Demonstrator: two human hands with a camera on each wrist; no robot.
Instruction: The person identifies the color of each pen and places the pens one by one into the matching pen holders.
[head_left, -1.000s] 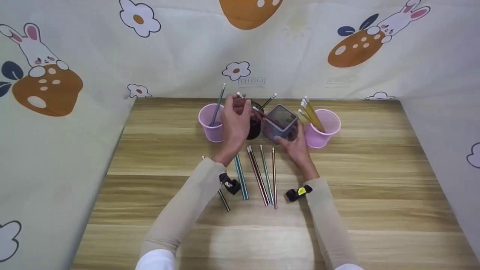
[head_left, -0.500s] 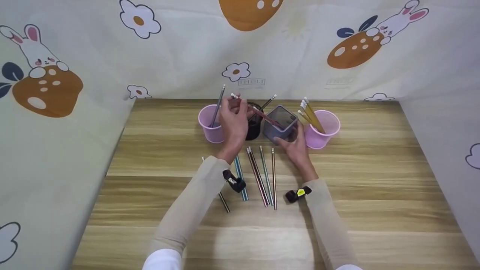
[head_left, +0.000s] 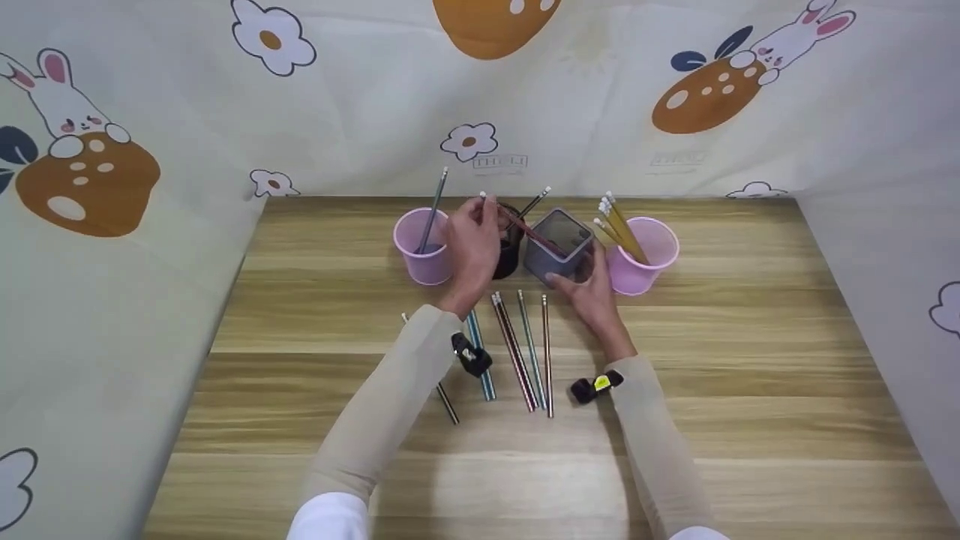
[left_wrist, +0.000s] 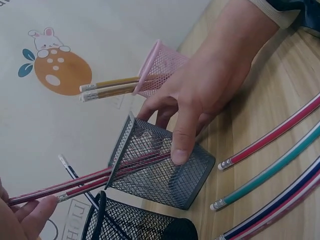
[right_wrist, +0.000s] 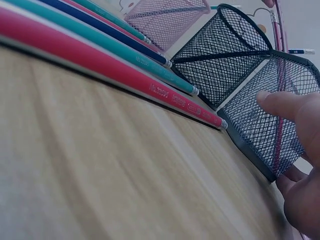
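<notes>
My left hand [head_left: 474, 244] pinches a red striped pencil [left_wrist: 90, 179] near its eraser end. A second red pencil [left_wrist: 82, 189] slants just beside it, its eraser by my fingertips. Both run down into a grey square mesh pencil holder [head_left: 553, 262], which tilts toward the left hand. My right hand [head_left: 595, 296] grips that holder, its thumb on the near side and other fingers behind. Touching or close beside the holder is a round black mesh cup [right_wrist: 215, 60] with a dark pencil [head_left: 534, 201] leaning out of it. My left hand partly hides this cup in the head view.
A pink mesh cup [head_left: 421, 266] with a blue-grey pencil stands at left. Another pink cup [head_left: 634, 279], holding several yellow pencils [head_left: 622, 229], stands at right. Several striped pencils [head_left: 517, 356] lie on the wooden table [head_left: 750, 390] in front. A printed cloth wall [head_left: 360, 135] rises behind.
My left hand has shifted slightly left, then back right, still pinching the red pencil. The right hand and the grey holder have stayed in place.
</notes>
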